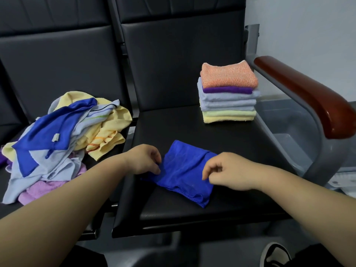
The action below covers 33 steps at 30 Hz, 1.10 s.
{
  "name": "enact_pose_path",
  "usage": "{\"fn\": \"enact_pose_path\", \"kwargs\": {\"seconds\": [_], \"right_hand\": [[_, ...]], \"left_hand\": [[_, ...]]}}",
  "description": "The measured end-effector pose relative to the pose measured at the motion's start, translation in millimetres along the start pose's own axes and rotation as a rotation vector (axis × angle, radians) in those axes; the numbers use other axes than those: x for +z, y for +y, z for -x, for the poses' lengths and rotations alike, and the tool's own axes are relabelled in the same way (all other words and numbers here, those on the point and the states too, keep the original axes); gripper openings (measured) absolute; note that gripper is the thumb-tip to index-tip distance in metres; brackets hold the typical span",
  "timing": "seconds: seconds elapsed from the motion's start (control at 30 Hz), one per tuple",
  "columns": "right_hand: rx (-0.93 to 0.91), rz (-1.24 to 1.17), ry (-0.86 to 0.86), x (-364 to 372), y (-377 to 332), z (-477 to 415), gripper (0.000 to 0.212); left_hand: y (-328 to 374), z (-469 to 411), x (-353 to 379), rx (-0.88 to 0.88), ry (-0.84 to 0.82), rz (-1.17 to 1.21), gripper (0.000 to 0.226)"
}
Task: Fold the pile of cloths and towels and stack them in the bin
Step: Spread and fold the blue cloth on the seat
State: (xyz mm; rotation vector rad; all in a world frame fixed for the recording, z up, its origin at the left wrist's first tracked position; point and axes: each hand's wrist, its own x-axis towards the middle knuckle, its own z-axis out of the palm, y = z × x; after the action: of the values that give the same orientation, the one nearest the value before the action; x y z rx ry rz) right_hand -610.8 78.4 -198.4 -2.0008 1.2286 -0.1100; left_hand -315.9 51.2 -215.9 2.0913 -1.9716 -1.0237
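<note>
Hanging from a royal-blue cloth in the unfolded pile (63,143) is a small pale tag (55,137), too small to read. That heap of blue, yellow, pale-blue and lilac cloths lies loose on the left seat of a row of black padded chairs. On the neighbouring seat (240,143), near its front edge, a blue cloth (185,170) lies folded over and flat. The left hand (144,158) has its fingers curled and pinches the cloth's left edge. The right hand (229,170) sits at the cloth's right edge with fingers curled and thumb close to forefinger, and I cannot tell whether it holds the fabric. Further back on the same seat, well apart from the hands, stands a tidy stack of folded towels (228,93): yellow at the bottom, then pale green, pale blue, purple, and orange on top. A reddish-brown armrest (308,93) on a grey metal frame closes off the seat on the right, against a pale wall (308,26). Beyond that frame sits a grey bin (289,128), of which only its inner walls and floor show. A dark shoe with a white sole (275,255) shows at the bottom edge.
</note>
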Motion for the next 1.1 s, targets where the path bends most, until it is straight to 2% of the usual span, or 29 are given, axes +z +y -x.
{"fn": "enact_pose_path", "kwargs": {"seconds": [0.13, 0.33, 0.5, 0.6, 0.73, 0.9, 1.1], "right_hand": [[0.131, -0.012, 0.174, -7, 16, -9, 0.011], [0.429, -0.183, 0.292, -10, 30, -26, 0.039], [0.551, -0.403, 0.328, -3, 34, -40, 0.041], [0.591, -0.476, 0.35, -5, 37, -46, 0.031], [0.623, -0.513, 0.375, -10, 45, -51, 0.02], [0.652, -0.472, 0.375, -14, 45, -53, 0.017], [0.622, -0.348, 0.372, -17, 42, -54, 0.023]], "left_hand": [[11, -14, 0, -0.033, 0.051, 0.05, 0.023], [23, -46, 10, -0.098, 0.207, 0.168, 0.035], [39, -63, 15, -0.07, 0.196, 0.075, 0.032], [39, -70, 16, -0.047, 0.228, 0.02, 0.024], [32, -75, 14, -0.072, 0.283, 0.038, 0.025], [26, -81, 16, -0.094, 0.354, -0.014, 0.025], [29, -81, 21, -0.109, 0.363, -0.105, 0.025]]}}
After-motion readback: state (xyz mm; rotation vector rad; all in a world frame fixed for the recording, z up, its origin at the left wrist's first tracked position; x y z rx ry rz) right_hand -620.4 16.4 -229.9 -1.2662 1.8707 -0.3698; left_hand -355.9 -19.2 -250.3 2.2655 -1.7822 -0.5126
